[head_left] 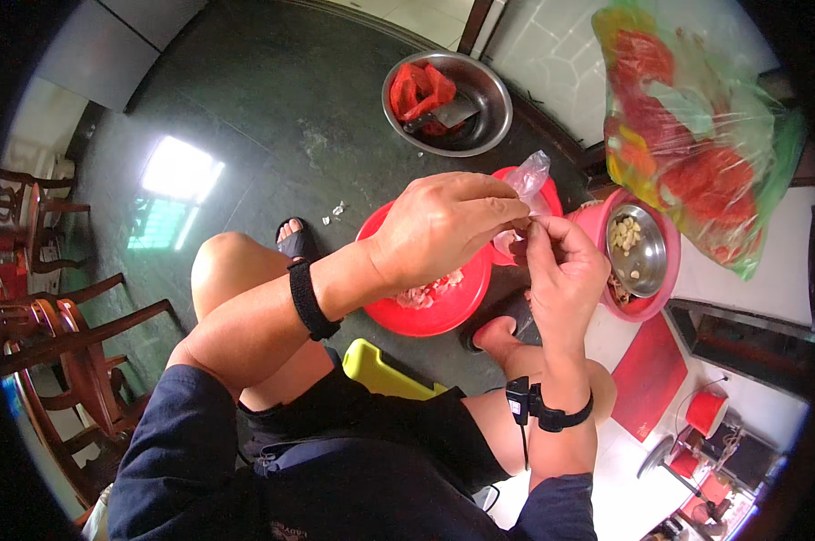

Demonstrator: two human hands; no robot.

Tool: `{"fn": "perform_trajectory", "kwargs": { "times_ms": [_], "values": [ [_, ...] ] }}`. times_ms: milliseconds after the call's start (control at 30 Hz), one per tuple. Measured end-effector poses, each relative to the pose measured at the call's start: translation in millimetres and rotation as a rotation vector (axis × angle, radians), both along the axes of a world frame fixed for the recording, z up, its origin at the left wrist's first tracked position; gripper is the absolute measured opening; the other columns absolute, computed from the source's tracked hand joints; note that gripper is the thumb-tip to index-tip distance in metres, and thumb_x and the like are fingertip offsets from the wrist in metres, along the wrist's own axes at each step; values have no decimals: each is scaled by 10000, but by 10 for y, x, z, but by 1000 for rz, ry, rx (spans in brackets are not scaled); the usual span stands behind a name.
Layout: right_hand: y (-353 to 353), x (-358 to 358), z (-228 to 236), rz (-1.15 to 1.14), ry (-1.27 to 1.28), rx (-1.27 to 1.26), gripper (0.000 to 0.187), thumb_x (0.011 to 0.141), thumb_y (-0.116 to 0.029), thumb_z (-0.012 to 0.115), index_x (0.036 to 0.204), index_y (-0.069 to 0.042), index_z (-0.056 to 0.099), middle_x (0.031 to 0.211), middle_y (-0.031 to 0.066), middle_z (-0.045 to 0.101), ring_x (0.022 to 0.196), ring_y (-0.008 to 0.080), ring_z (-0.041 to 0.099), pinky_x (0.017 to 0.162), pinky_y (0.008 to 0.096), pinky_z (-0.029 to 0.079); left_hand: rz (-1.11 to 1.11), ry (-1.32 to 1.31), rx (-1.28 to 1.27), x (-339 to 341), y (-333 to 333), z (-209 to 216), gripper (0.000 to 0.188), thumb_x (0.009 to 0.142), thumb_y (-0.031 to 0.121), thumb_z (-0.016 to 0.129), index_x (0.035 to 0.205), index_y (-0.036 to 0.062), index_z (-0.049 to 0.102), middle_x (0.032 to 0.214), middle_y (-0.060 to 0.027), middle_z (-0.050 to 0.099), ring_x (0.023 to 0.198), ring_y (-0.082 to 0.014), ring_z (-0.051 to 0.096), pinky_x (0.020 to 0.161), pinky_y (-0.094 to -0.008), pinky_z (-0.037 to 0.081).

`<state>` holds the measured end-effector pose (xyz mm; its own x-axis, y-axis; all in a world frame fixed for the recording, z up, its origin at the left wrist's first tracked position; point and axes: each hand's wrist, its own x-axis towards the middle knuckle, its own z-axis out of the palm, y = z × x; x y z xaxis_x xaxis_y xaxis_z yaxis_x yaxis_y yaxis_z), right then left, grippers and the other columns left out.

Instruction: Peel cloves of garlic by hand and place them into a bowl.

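Observation:
My left hand reaches across from the left, and its fingertips meet those of my right hand. Both hands pinch at one spot; whatever sits between the fingertips is too small and covered to make out. Below them is a red basin with pale, papery scraps that look like garlic skins. Close to the right hand, a metal bowl rests in a pink basin. Pale peeled garlic cloves lie in that bowl. Behind the fingers are a clear plastic bag and another red container.
A steel basin farther off holds a red mesh bag and a cleaver. At the upper right is a green see-through bag with red contents. Wooden chairs stand left. A yellow-green stool shows beneath me.

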<state>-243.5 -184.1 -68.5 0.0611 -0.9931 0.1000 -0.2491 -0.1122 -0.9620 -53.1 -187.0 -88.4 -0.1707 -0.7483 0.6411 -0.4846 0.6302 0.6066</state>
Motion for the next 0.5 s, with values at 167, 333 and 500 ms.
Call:
{"fn": "perform_trajectory", "kwargs": {
  "times_ms": [167, 333, 500],
  "values": [
    [-38, 47, 29, 1, 30, 11, 37, 931, 12, 704, 952, 32, 727, 763, -16, 687, 701, 33, 609, 640, 224, 502, 38, -56, -76, 11, -17, -59, 245, 812, 62, 762, 1056, 90, 770, 1045, -103, 747, 908, -300, 737, 792, -414, 613],
    [-103, 52, -72, 10, 77, -67, 14, 929, 26, 694, 929, 28, 707, 781, -19, 683, 703, 33, 604, 640, 225, 503, 17, -9, -36, 13, -20, -30, 242, 821, 62, 761, 1062, 82, 768, 1021, -109, 749, 895, -314, 735, 784, -416, 613],
    [-125, 51, -84, 31, -74, -24, 30, 944, 33, 667, 961, 14, 681, 847, 7, 679, 761, 42, 611, 671, 213, 503, -12, 178, 149, -6, 7, 110, 226, 850, 40, 768, 1076, 52, 763, 918, -138, 748, 813, -221, 754, 734, -348, 608]
  ]
}}
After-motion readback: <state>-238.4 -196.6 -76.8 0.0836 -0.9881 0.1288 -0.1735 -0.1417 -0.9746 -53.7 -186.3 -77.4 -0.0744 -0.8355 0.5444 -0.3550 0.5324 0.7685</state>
